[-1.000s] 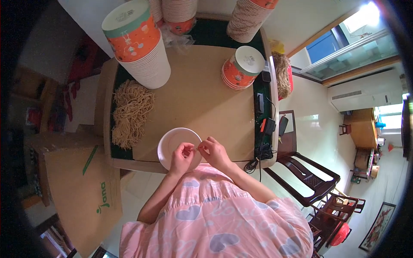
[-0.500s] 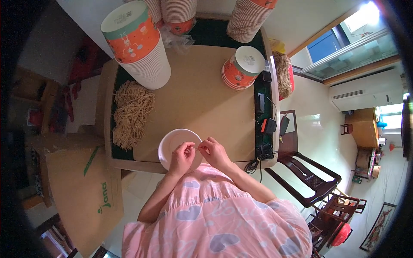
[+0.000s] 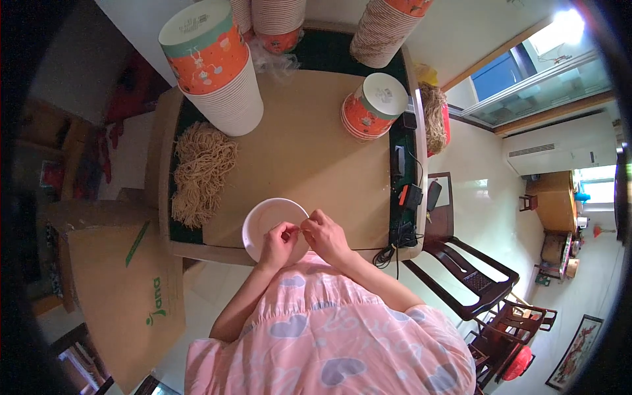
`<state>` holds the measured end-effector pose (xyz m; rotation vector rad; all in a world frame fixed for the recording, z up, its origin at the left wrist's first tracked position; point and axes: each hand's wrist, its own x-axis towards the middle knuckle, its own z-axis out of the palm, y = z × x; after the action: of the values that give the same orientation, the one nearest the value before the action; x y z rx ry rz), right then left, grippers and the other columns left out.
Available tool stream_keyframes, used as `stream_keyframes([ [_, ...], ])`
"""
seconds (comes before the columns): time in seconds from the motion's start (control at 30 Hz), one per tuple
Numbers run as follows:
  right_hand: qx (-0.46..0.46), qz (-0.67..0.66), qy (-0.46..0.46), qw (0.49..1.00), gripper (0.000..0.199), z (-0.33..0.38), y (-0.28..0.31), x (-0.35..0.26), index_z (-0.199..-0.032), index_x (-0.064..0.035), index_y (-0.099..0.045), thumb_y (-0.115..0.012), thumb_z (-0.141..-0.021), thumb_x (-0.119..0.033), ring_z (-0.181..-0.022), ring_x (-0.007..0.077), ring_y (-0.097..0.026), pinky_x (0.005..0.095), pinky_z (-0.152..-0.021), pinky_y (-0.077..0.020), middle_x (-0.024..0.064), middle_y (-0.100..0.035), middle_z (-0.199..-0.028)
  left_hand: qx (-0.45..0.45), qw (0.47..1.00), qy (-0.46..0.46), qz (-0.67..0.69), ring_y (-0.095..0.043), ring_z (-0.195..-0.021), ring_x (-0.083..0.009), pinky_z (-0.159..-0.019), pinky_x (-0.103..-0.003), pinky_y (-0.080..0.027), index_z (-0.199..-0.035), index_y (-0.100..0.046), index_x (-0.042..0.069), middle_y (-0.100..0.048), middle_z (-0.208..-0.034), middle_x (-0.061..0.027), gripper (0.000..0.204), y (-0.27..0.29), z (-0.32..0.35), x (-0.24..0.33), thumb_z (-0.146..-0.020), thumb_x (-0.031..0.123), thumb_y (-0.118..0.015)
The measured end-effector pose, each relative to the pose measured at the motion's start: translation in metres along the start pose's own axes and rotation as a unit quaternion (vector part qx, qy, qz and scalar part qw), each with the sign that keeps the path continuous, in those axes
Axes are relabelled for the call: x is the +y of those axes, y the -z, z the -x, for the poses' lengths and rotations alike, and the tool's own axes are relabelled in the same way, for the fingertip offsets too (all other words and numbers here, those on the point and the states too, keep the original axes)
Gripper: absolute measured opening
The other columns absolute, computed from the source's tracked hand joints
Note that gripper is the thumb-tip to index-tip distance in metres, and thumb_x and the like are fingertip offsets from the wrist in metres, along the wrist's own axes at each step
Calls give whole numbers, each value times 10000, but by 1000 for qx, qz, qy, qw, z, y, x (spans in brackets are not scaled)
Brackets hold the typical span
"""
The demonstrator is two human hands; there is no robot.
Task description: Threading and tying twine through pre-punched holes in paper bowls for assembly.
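A white paper tub (image 3: 253,224) stands at the table's front edge, its open mouth facing up. Over its right side my left hand (image 3: 279,245) is closed in a pinch. My right hand (image 3: 324,236) pinches too, its fingertips almost meeting those of the left. Whatever is between the fingers is too small and thin to make out. To the left lies a loose bundle of tan paper-like string (image 3: 204,172). Behind it rises a tall nested stack of orange and white paper tubs (image 3: 227,99), upside down.
A shorter upturned tub stack (image 3: 375,105) stands at the right of the brown table board (image 3: 303,158). More stacks (image 3: 388,29) line the back, beside a clear plastic bag (image 3: 276,62). Cables and an orange-black device (image 3: 410,196) run along the right edge. A cardboard box (image 3: 125,296) and dark chair (image 3: 471,276) flank the table.
My right hand has turned slightly inward, its fingers drawing closer together beside the left. My left hand stays nearly in place over the tub.
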<state>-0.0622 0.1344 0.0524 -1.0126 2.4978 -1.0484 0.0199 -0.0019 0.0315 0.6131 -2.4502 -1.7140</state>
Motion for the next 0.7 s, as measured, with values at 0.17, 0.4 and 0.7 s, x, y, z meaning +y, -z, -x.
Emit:
stream_keyframes([
  [0.17, -12, 35, -22, 999, 90, -4, 6, 1, -798, -78, -597, -631, -754, -149, -794, 282, -578, 373, -653, -494, 95, -531, -853, 10, 999, -2, 49, -628, -642, -149, -586, -274, -492, -841, -614, 6, -648, -732, -95, 61, -9, -6, -6, -805, 55, -614],
  [0.4, -5, 48, -28, 998, 136, -2, 8, -7, -882, -74, -544, -607, -776, -130, -782, 294, -572, 381, -640, -493, 110, -510, -863, 1, 999, -8, 51, -631, -649, -159, -598, -279, -496, -838, -612, 2, -649, -728, -98, 74, -11, -12, -6, -798, 63, -622],
  [0.7, -6, 15, 12, 1000, 189, -3, 4, -3, -954, -89, -537, -595, -774, -83, -787, 312, -585, 391, -635, -500, 111, -542, -897, -11, 998, 9, 66, -645, -689, -179, -622, -293, -506, -857, -616, -3, -656, -757, -117, 82, -3, -7, -8, -792, 46, -614],
])
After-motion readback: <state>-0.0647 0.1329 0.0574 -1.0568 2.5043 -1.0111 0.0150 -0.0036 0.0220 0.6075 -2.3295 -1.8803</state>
